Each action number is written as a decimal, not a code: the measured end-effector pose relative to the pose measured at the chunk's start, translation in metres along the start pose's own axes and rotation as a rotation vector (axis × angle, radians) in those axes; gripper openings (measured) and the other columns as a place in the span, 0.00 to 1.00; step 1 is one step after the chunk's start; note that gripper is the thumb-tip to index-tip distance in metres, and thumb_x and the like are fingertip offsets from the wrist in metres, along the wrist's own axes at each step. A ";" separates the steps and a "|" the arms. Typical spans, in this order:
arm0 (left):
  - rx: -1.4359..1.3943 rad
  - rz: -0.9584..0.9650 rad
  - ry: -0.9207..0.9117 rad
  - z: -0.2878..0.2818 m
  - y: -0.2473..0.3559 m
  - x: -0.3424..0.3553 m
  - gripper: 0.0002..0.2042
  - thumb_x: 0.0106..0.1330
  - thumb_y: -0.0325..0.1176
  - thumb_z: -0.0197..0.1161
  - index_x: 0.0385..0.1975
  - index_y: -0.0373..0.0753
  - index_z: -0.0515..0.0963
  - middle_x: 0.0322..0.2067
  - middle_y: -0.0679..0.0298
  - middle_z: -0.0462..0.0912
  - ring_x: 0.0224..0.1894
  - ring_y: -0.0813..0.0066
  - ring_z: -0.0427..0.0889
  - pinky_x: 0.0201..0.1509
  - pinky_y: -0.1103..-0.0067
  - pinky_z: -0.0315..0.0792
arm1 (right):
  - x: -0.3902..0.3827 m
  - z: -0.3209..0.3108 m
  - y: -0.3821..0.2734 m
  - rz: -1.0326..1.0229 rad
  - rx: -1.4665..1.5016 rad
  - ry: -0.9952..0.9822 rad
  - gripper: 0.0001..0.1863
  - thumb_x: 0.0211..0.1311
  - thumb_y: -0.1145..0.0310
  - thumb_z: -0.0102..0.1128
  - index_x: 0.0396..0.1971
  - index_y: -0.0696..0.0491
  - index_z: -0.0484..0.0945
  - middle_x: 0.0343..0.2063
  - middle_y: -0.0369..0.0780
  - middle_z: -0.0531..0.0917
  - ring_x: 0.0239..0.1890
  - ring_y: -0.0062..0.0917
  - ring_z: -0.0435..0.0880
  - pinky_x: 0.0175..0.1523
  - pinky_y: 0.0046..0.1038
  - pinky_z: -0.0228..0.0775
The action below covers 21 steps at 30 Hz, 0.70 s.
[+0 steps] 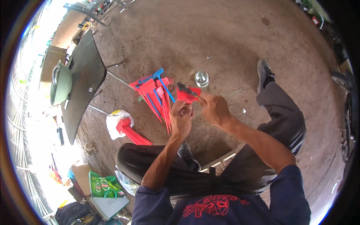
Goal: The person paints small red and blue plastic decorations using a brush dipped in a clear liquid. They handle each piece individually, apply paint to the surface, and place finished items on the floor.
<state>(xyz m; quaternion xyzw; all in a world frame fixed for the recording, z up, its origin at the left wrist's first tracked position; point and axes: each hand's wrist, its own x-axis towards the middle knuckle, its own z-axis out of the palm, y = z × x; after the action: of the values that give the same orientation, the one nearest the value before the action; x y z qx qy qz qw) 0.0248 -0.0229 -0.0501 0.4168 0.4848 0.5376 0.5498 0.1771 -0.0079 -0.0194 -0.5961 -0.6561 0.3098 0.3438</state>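
My left hand [181, 115] is closed around the lower end of a red plastic tag [183, 97] with a flat, square head. My right hand [215, 109] grips the light handle of a brush-like tool with a dark, clumpy head [185, 89]. That dark head lies across the face of the red tag. Left of my hands, a pile of red tags with long thin stems [153, 97] rests on the ground, with some blue ones [159, 73] among them. Just beyond my right hand stands a clear, round glass jar or bottle [201, 79].
A white plastic bag [114, 129] with more red stakes [134, 134] lies left of my knee. A dark table [85, 69] holds a green basin [62, 83]. At lower left are a green bag [102, 186] and a box [107, 207]. My shoe [264, 73] rests on bare earth.
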 end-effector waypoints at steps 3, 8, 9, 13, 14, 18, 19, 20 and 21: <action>-0.012 -0.015 0.047 -0.006 0.004 0.009 0.04 0.67 0.19 0.56 0.35 0.35 0.76 0.26 0.69 0.74 0.22 0.84 0.67 0.24 0.83 0.59 | -0.019 0.012 0.005 -0.032 -0.095 -0.065 0.03 0.58 0.74 0.53 0.27 0.54 0.76 0.23 0.51 0.80 0.28 0.49 0.82 0.31 0.44 0.71; 0.004 -0.005 -0.003 -0.005 0.001 0.004 0.03 0.68 0.21 0.56 0.35 0.36 0.74 0.25 0.69 0.74 0.22 0.83 0.69 0.25 0.83 0.63 | -0.012 0.011 0.010 -0.026 -0.076 -0.051 0.03 0.56 0.75 0.53 0.26 0.56 0.75 0.22 0.50 0.81 0.28 0.47 0.83 0.30 0.44 0.70; 0.012 0.003 0.008 -0.011 -0.003 0.009 0.03 0.68 0.20 0.57 0.36 0.36 0.75 0.25 0.69 0.74 0.22 0.83 0.68 0.25 0.83 0.62 | -0.014 0.010 0.009 -0.041 -0.074 -0.056 0.03 0.57 0.75 0.53 0.26 0.56 0.75 0.22 0.49 0.81 0.27 0.47 0.83 0.29 0.44 0.71; -0.062 -0.045 -0.011 -0.013 -0.010 0.002 0.05 0.68 0.19 0.56 0.37 0.37 0.76 0.26 0.69 0.75 0.22 0.82 0.68 0.25 0.82 0.61 | -0.005 0.011 0.015 0.030 -0.061 -0.015 0.08 0.63 0.72 0.52 0.27 0.56 0.78 0.19 0.49 0.79 0.23 0.42 0.82 0.28 0.41 0.69; -0.118 -0.057 -0.016 -0.009 -0.007 0.002 0.05 0.68 0.19 0.56 0.38 0.37 0.77 0.27 0.69 0.76 0.22 0.82 0.69 0.24 0.82 0.61 | 0.010 0.006 0.019 0.114 0.006 0.047 0.10 0.66 0.69 0.51 0.27 0.56 0.79 0.19 0.48 0.80 0.23 0.41 0.81 0.28 0.40 0.69; -0.224 -0.042 -0.021 -0.012 0.003 0.011 0.07 0.67 0.18 0.57 0.39 0.39 0.79 0.29 0.67 0.79 0.23 0.79 0.72 0.25 0.81 0.62 | 0.016 -0.018 0.014 0.340 0.378 0.127 0.14 0.71 0.66 0.49 0.29 0.58 0.80 0.17 0.40 0.77 0.19 0.26 0.75 0.26 0.32 0.64; -0.249 -0.035 -0.011 -0.015 0.002 0.011 0.08 0.67 0.19 0.57 0.39 0.40 0.79 0.30 0.67 0.80 0.24 0.79 0.73 0.26 0.80 0.63 | 0.014 -0.018 0.011 0.356 0.467 0.123 0.13 0.72 0.69 0.48 0.31 0.59 0.79 0.18 0.35 0.75 0.19 0.16 0.71 0.24 0.28 0.61; -0.274 -0.034 -0.005 -0.015 0.002 0.011 0.08 0.67 0.19 0.58 0.39 0.40 0.80 0.30 0.67 0.80 0.24 0.78 0.73 0.26 0.80 0.63 | 0.013 -0.018 0.013 0.355 0.495 0.114 0.13 0.72 0.69 0.48 0.31 0.59 0.79 0.18 0.35 0.75 0.20 0.16 0.71 0.24 0.27 0.61; -0.280 -0.024 -0.014 -0.015 0.003 0.011 0.08 0.67 0.19 0.58 0.39 0.40 0.80 0.30 0.66 0.80 0.25 0.78 0.73 0.26 0.80 0.64 | 0.012 -0.019 0.017 0.354 0.524 0.104 0.12 0.72 0.70 0.48 0.32 0.59 0.79 0.19 0.35 0.75 0.20 0.16 0.71 0.24 0.26 0.61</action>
<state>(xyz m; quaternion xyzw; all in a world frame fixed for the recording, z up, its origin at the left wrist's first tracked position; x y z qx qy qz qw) 0.0087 -0.0123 -0.0508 0.3338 0.4061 0.5904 0.6124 0.2014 0.0060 -0.0216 -0.6073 -0.4217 0.4925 0.4592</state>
